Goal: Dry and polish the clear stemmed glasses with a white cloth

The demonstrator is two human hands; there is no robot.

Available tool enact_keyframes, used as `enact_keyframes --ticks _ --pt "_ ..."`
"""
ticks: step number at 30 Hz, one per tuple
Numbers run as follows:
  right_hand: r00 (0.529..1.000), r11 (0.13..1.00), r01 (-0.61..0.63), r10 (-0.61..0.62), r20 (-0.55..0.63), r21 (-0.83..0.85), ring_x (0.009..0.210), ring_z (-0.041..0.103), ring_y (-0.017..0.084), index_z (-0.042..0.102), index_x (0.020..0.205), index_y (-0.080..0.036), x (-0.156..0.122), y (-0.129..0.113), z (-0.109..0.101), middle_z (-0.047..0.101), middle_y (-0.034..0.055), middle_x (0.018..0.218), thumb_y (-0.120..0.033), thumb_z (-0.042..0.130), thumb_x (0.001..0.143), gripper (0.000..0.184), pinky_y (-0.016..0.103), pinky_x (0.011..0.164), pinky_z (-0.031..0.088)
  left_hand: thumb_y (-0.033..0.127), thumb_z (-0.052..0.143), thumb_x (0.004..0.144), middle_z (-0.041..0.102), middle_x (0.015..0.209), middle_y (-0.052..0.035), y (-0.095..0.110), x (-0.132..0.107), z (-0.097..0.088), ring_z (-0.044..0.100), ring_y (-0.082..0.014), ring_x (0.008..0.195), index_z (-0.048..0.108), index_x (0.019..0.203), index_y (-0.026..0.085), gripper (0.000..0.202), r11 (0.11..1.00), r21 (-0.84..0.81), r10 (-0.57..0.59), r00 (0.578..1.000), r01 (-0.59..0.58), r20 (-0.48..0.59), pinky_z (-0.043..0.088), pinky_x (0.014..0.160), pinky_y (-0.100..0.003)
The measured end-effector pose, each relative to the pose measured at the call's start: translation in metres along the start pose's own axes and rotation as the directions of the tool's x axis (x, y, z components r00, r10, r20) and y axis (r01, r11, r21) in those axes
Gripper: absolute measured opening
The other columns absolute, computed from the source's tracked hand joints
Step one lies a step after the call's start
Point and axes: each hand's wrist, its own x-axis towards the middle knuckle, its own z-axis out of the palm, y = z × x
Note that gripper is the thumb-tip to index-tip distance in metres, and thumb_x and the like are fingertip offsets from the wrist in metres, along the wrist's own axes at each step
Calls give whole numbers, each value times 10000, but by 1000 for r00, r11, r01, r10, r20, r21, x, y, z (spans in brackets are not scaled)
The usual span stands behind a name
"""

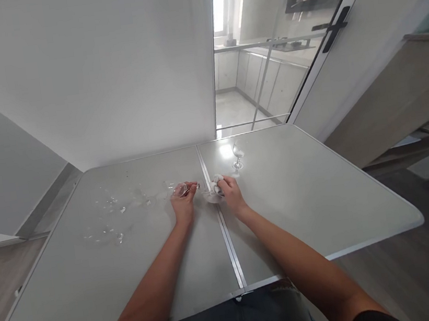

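Both arms (168, 264) angle inward, left hand (183, 202) gripping a glass (174, 188), right hand (232, 192) clutching a white cloth (215, 187).

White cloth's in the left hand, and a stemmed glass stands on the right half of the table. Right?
Wrong hand: the head view shows the white cloth in the right hand; the left hand holds a clear glass. The stemmed glass does stand on the right half of the table.
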Motion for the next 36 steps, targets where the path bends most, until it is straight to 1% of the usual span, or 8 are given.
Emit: enact_keyframes --ticks 4,6,9,16,20,25,30,36 --pt "971 921 236 -215 103 -309 656 523 122 573 591 -187 -4 -5 2 573 6 755 -383 615 881 352 246 630 411 474 763 810 753 984 -98 2 -3 1 703 -236 972 687 857 177 310 997 60 30 992 -37 119 533 897 -371" --pt "947 834 320 -261 189 -450 751 592 139 703 838 -205 -5 -6 3 631 10 866 -311 651 863 120 245 693 442 487 736 831 751 1027 -103 4 -5 2 696 -252 1029 688 882 184 312 997 68 20 986 -32 168 528 935 -391" --pt "936 676 350 -228 267 -649 838 636 148 688 1175 -273 -6 -3 2 665 6 1010 -266 639 878 301 242 724 444 483 714 850 734 1143 -120 7 -9 5 683 -263 1076 696 957 188 315 995 92 4 970 -27 243 518 979 -425" --pt "949 357 299 -208 236 -885 701 619 152 742 973 -242 1 -1 -10 686 24 878 -292 553 944 198 255 619 367 469 811 756 562 1387 -113 5 -12 9 579 -287 1248 645 1154 252 483 972 76 161 866 -222 474 515 1003 -433" --pt "883 469 234 -469 -16 -852 736 629 164 738 998 -199 11 -18 -39 705 56 884 -320 494 977 273 253 691 419 469 822 747 494 1376 -107 -3 -10 8 606 -246 1150 568 1225 279 574 984 25 153 902 -178 404 538 921 -380" --pt "615 611 -51 -604 -506 -790 820 655 219 740 1028 -127 36 -35 -112 735 116 929 -430 485 980 399 298 813 473 500 700 859 557 1154 -84 -3 -10 8 616 -182 903 669 1045 244 318 991 73 81 928 -116 365 526 816 -322" --pt "780 470 -370 -312 -543 -801 870 682 244 795 981 -136 60 -7 -162 772 149 940 -370 557 900 344 288 813 480 509 541 954 582 950 -79 3 -11 8 565 -180 782 713 875 225 341 982 123 72 892 -141 446 515 742 -318" --pt "845 394 -411 -175 -506 -822 868 690 243 817 942 -168 71 26 -159 775 154 948 -371 597 859 311 278 747 481 466 480 985 577 899 -66 3 -10 7 564 -176 754 702 836 225 359 978 163 29 860 -130 510 500 748 -321"
